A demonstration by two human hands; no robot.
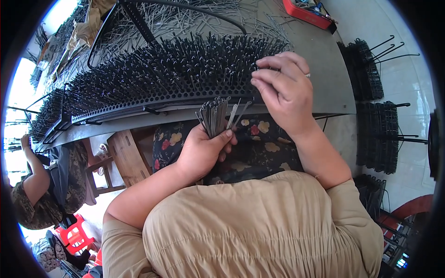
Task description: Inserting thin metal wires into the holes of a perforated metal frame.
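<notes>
My left hand [200, 150] is closed round a bundle of thin grey metal rods [215, 116] with small bent or looped tips. They stand upright in front of my lap, below the table's edge. My right hand [288, 88] is raised at the right end of a long black perforated rack [172, 98]. Its thumb and fingers are bent together in a pinch, and anything between them is too small to make out. Crowded upright in the rack's holes are many black hooked rods [190, 62].
Loose metal rods [181, 17] lie heaped on the table [320, 69] behind the rack. A red tray [308, 14] is at the far right. Black racks [378, 134] stand on the right floor. At left are a wooden stool [127, 150], a co-worker [60, 180] and a red chair [76, 236].
</notes>
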